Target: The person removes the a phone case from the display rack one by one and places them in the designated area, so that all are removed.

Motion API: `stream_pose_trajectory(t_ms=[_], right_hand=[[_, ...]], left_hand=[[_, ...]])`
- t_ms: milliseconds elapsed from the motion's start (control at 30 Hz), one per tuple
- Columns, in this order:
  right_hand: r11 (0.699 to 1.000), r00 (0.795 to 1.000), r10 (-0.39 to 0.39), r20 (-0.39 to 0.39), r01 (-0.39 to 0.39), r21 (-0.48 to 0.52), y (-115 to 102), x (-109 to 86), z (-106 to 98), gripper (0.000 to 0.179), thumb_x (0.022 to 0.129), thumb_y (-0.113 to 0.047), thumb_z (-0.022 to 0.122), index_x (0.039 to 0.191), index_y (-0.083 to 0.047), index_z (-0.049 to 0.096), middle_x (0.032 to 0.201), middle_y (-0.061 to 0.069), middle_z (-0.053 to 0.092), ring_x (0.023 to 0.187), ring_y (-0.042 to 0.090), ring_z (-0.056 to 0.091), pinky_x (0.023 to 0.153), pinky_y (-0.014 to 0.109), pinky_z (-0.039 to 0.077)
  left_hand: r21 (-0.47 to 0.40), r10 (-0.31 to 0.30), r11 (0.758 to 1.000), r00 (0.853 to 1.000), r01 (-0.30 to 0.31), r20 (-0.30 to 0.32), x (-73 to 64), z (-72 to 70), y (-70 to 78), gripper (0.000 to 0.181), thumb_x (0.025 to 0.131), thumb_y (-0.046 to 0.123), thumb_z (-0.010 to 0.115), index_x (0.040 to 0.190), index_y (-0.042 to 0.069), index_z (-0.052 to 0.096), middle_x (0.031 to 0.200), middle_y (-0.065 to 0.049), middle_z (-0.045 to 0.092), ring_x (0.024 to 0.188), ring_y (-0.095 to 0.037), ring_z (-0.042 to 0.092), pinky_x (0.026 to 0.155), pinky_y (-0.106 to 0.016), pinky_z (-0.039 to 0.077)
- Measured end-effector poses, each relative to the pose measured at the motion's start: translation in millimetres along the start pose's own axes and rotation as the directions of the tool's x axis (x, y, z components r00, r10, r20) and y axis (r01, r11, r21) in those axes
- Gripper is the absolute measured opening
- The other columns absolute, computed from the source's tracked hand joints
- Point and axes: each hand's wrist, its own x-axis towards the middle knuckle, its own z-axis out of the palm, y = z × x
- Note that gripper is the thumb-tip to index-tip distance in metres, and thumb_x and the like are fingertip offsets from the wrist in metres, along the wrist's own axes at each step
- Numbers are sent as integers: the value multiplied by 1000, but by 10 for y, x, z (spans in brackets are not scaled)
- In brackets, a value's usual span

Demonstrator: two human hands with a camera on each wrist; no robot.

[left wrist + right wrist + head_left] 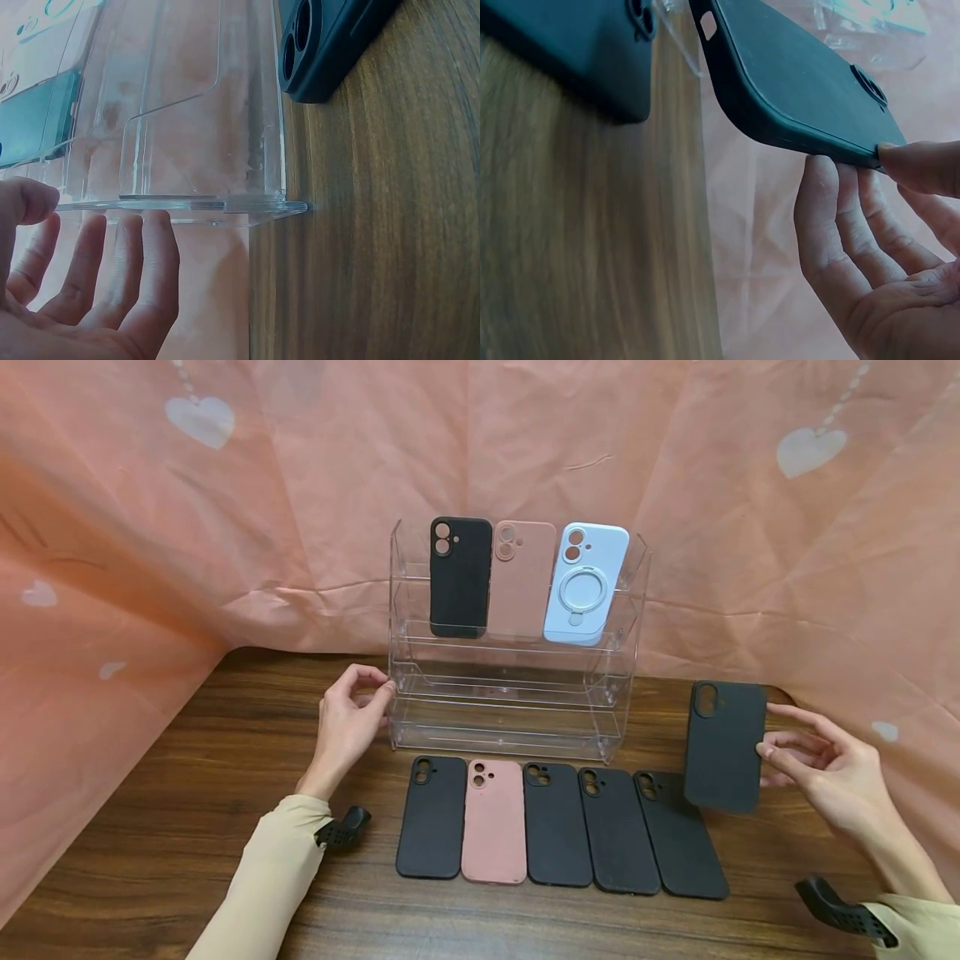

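My right hand (847, 772) pinches a black phone case (725, 747) by its right edge, thumb on its back, and holds it upright above the table. In the right wrist view, the fingertips (821, 169) press along the edge of that case. At the left side of a clear acrylic display rack (510, 743), my left hand (352, 718) grips the side panel between thumb and fingers. The top tier holds a black case (461, 581), a pink case (521, 585) and a white case (588, 547) with a ring stand.
Before the rack, a row of cases lies flat on the wooden table (187, 827): a pink case (495, 827) and several black ones, including the leftmost black case (431, 822). A pink curtain (322, 485) with white hearts hangs behind and on both sides.
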Motion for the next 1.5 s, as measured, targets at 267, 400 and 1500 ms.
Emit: stream_pose_trajectory(t_ms=[267, 400, 1500], right_hand=[[994, 997, 40, 64, -33, -106, 100, -74, -142, 61, 91, 22, 57, 142, -12, 57, 95, -5, 77, 81, 6, 75, 55, 30, 62], [984, 995, 54, 87, -38, -175, 133, -98, -192, 62, 92, 21, 57, 143, -13, 57, 95, -7, 77, 81, 5, 74, 54, 31, 61], [862, 902, 355, 246, -214, -460, 264, -369, -556, 66, 99, 8, 56, 136, -47, 54, 95, -14, 73, 85, 1, 70, 57, 38, 63]], left_hand=[[1, 13, 1000, 1000, -13, -13, -5, 5, 4, 17, 97, 22, 69, 108, 9, 65, 109, -10, 72, 87, -19, 77, 67, -37, 66], [-5, 10, 1000, 1000, -10, -6, -3, 6, 3, 18, 97, 22, 69, 108, 9, 64, 109, -10, 72, 88, -19, 77, 70, -42, 66], [-6, 5, 1000, 1000, -5, 8, -10, -11, 22, 21, 97, 23, 70, 111, 7, 64, 112, -13, 71, 92, -25, 77, 69, -41, 66]])
